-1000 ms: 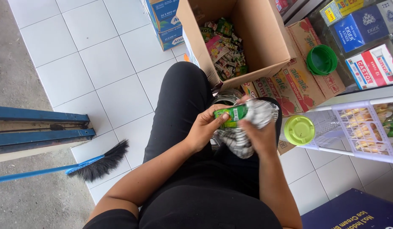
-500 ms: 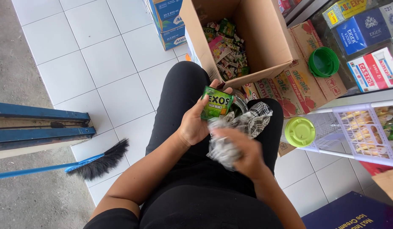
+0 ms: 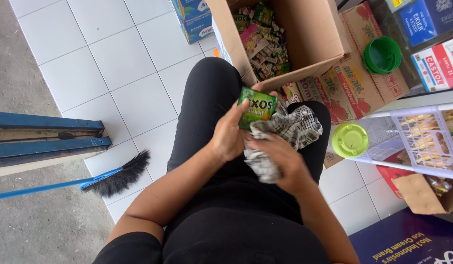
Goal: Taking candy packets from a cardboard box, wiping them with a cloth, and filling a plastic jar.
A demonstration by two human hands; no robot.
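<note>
1. The green packet (image 3: 256,107), lying sideways a second ago, now stands upright over the lap, pinched in the left hand (image 3: 230,134).
2. The right hand (image 3: 280,161) has dropped lower, fingers closed on the checked cloth (image 3: 285,134).
3. The open cardboard box (image 3: 304,44) sits just beyond the knees.
</note>
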